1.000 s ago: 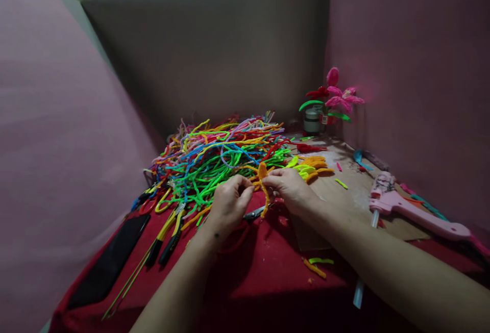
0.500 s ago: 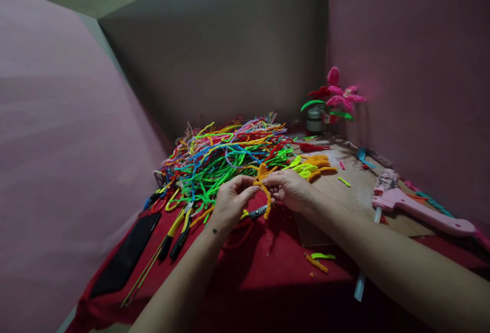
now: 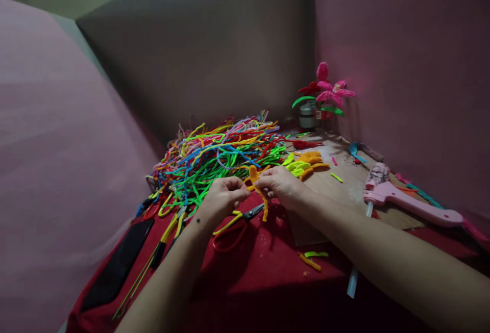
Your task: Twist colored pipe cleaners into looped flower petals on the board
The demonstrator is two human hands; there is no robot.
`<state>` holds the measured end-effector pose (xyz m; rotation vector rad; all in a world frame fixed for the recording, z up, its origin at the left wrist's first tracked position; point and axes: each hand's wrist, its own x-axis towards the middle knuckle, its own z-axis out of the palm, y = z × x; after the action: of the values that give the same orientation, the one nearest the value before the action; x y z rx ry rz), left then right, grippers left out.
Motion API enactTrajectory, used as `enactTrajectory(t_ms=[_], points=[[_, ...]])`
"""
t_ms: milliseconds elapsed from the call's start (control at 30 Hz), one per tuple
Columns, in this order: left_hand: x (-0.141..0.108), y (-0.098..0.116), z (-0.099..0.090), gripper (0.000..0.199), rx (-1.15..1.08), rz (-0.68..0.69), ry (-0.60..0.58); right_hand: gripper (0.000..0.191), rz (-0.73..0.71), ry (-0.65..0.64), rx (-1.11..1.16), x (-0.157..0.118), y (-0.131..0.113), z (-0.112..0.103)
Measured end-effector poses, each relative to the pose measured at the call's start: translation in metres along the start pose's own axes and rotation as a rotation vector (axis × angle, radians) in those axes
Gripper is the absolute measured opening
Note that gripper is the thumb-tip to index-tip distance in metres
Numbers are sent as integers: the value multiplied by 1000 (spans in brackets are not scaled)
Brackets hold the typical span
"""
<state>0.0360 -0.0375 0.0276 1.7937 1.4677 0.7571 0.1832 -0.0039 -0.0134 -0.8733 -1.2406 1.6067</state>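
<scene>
Orange chenille stem is held in the air between the two hands, above the middle part of the desk, between its near edge and the pile of chenille stems. Its upper part makes a rounded shape, and one tail hangs down beside the scissors. The left hand is closed, with thumb and fingertips pinching a short strand on one side. The right hand is also closed and grips near the base of the rounded part; its exact finger contact is partly hidden.

I judge that the step in hand is bending or twisting this piece. To do it well, the right hand should hold the base firmly, so that the rounded part does not turn, while the left hand works the strand in small, even turns. Too strong a pull could, I think, deform the curve or flatten the soft fibre. It is better to keep the hanging tail free of the scissors, and to check the shape against the orange petals, which lie on the cardboard toward the right edge of the desk. The glue gun lies near that right edge, so the right forearm should move with care around it.
</scene>
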Motion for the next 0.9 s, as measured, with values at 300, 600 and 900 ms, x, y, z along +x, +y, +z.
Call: enactTrajectory(t_ms=[300, 600, 900], points=[[-14, -1, 10, 20, 1235, 563, 341, 16, -24, 62, 9, 0, 1, 0], [-14, -2, 15, 21, 1480, 698, 156, 14, -4, 33, -23, 3, 5, -1], [-5, 4, -9, 19, 974, 388, -22, 16, -19, 49, -34, 0, 0, 1]])
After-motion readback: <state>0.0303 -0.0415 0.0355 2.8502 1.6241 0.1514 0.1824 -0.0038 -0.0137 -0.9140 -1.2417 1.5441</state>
